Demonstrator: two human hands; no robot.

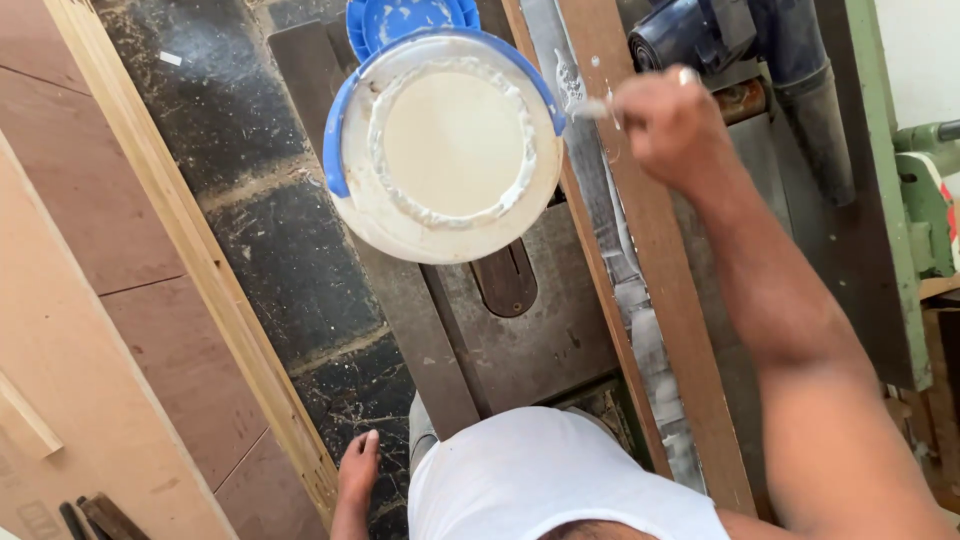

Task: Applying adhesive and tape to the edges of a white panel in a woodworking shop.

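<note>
My right hand [668,122] fingers pinch a glue-covered stick [592,108] at three o'clock of the bucket [445,145]; glue may drip beside the plank [650,300]. Left hand [357,468] hangs open.

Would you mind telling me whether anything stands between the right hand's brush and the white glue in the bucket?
Nothing visible does. The right hand holds the brush just beside the bucket rim, and the glue lies uncovered.
</note>
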